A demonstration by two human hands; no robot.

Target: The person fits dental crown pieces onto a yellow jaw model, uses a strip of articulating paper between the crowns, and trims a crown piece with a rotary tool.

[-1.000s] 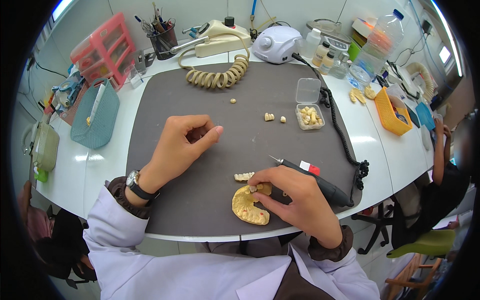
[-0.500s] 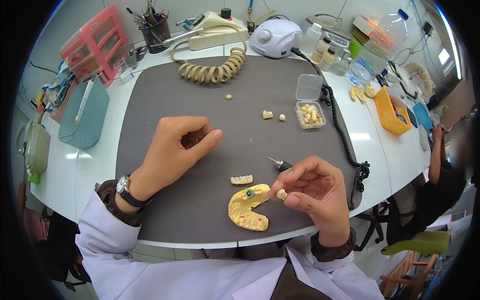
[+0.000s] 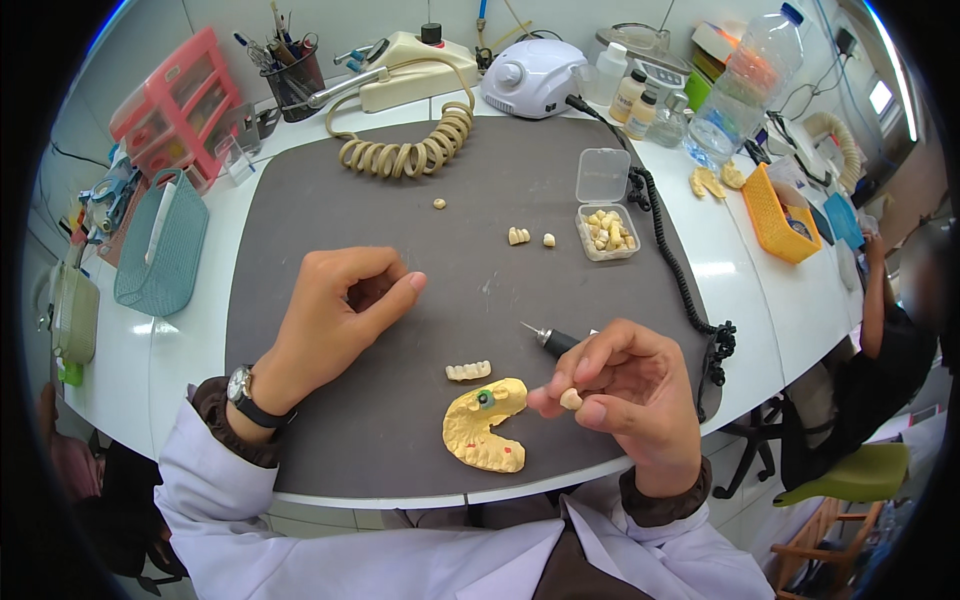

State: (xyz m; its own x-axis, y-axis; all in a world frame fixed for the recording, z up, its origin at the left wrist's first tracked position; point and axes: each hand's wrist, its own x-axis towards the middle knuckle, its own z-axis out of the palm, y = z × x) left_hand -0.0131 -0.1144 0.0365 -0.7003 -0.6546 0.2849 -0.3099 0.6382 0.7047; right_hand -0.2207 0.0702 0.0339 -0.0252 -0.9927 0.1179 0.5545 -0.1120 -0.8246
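Between my right thumb and fingers is a small cream tooth crown (image 3: 571, 399), held by my right hand (image 3: 635, 395) over the mat's near right part. Just left of that hand lies a yellow dental cast (image 3: 462, 440), horseshoe-shaped, with a dark green-ringed spot and red marks. Behind the cast rests a short row of joined pale teeth (image 3: 468, 371). A handpiece (image 3: 556, 341) with a thin metal tip lies partly hidden behind my right hand. My left hand (image 3: 345, 305) rests on the mat with its fingers curled and the thumb against them; nothing shows in it.
Loose teeth (image 3: 519, 236) lie farther back on the grey mat (image 3: 330, 210), near a lidded clear box of teeth (image 3: 607, 236). A black coiled cord (image 3: 668, 240) runs down the right side. Behind stand a white control unit (image 3: 533, 80) and a beige coiled hose (image 3: 410, 155).
The view has shifted slightly, so the things on the mat appear a little farther left. The crown has turned slightly in my right fingers, and more of the handpiece shows. My left hand keeps its pose.
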